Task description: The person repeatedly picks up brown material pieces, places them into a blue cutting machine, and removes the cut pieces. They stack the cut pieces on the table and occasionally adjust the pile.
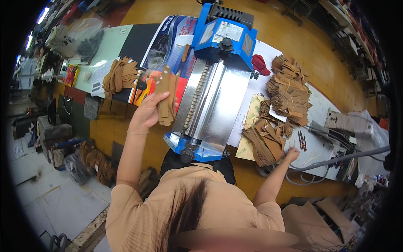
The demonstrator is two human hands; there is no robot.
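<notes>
My left hand [149, 110] is closed around a small stack of brown leather-like strips [167, 94], held upright beside the left edge of the roller machine [210, 101]. Out to the right, my right hand [291, 154] is pinched low over the white table. A thin pale loop [292, 143], seemingly a rubber band, shows at its fingertips. Just left of that hand lie fanned brown strips [258, 147] and a wider brown piece [270, 136]. Dark red-handled snips [302, 140] rest close by on its far side.
Banded bundles of brown strips [289, 94] are heaped on the right table. Another fanned pile [121, 75] sits on the left. A grey cable [336, 160] curves across the right table's near side. A dark red cloth [260, 65] lies beside the machine's blue housing [222, 38].
</notes>
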